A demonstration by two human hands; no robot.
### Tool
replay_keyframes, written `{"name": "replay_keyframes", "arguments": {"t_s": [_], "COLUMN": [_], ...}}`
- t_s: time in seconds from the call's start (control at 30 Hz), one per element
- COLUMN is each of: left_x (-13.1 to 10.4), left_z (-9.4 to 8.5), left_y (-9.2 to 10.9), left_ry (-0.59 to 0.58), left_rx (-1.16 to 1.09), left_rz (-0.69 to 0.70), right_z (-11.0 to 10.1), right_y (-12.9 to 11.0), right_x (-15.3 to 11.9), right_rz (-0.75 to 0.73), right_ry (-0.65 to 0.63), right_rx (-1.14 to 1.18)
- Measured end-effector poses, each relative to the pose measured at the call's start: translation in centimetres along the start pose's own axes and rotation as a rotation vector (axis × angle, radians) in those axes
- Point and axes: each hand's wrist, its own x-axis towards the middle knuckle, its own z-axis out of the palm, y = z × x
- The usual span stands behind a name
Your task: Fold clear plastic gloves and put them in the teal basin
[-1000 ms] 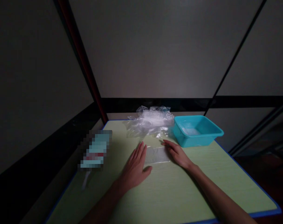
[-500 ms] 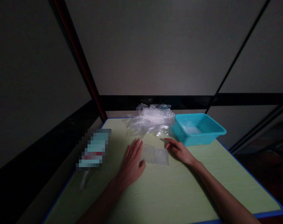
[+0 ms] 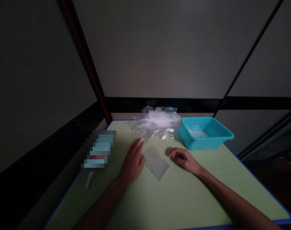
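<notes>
A small clear plastic bag [image 3: 157, 163] lies flat and slanted on the table between my hands. My left hand [image 3: 133, 159] is beside its left edge, palm down, with the fingers stretched out and nothing in them. To the right of the bag is my right hand [image 3: 185, 159], apart from it; its fingers are loosely bent, with a gap to the thumb and nothing held. Beyond both hands, a crumpled heap of clear plastic bags [image 3: 157, 123] lies at the back of the table.
At the back right of the pale green table [image 3: 183, 198] stands a turquoise basin [image 3: 200, 143] with something whitish inside. A blurred-out light green item [image 3: 101, 150] lies near the left edge. Dark-banded wall panels [image 3: 159, 57] rise behind the table.
The small bag has turned from nearly level to slanted, its near corner now closer to me. My right hand has drawn its pointing finger in, and my left hand has shifted slightly left.
</notes>
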Motion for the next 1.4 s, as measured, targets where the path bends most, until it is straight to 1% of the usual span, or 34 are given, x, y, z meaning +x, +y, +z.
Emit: {"name": "replay_keyframes", "arguments": {"t_s": [0.03,0.1,0.17,0.23,0.3,0.53,0.7,0.8,1.0,1.13,1.4], "left_x": [-0.2,-0.6,-0.9,-1.2,-1.3,-1.6,-1.8,-1.8,-1.8,-1.7,-1.7], "left_z": [-0.4,-1.2,-1.8,-2.1,-2.1,-1.6,-1.4,-1.3,-1.3,-1.3,-1.2], "left_y": [0.8,2.6,4.0,4.9,5.1,4.5,4.6,4.7,4.8,4.8,4.9], "left_ry": [-0.048,-0.214,-0.384,-0.480,-0.524,-0.585,-0.562,-0.569,-0.556,-0.571,-0.553], "left_rx": [-0.049,-0.104,-0.130,-0.140,-0.144,-0.107,-0.102,-0.083,-0.079,-0.057,-0.034], "left_rz": [0.065,0.229,0.373,0.428,0.428,0.409,0.405,0.394,0.381,0.374,0.373], "right_z": [-0.3,-1.0,-1.5,-1.7,-1.7,-1.5,-1.4,-1.4,-1.4,-1.4,-1.3], "right_y": [0.1,0.1,0.0,0.0,0.0,0.2,-0.2,-0.5,-0.6,-0.5,-0.3], "right_x": [0.0,0.0,0.0,0.0,0.0,-0.1,-0.3,-0.4,-0.5,-0.6,-0.5], "right_rz": [-0.029,-0.104,-0.167,-0.197,-0.207,-0.266,-0.322,-0.348,-0.358,-0.368,-0.398], "right_ry": [0.008,-0.002,-0.045,-0.080,-0.090,-0.147,-0.161,-0.160,-0.178,-0.201,-0.203], "right_rx": [-0.017,-0.088,-0.179,-0.244,-0.272,-0.340,-0.379,-0.393,-0.391,-0.377,-0.396]}}
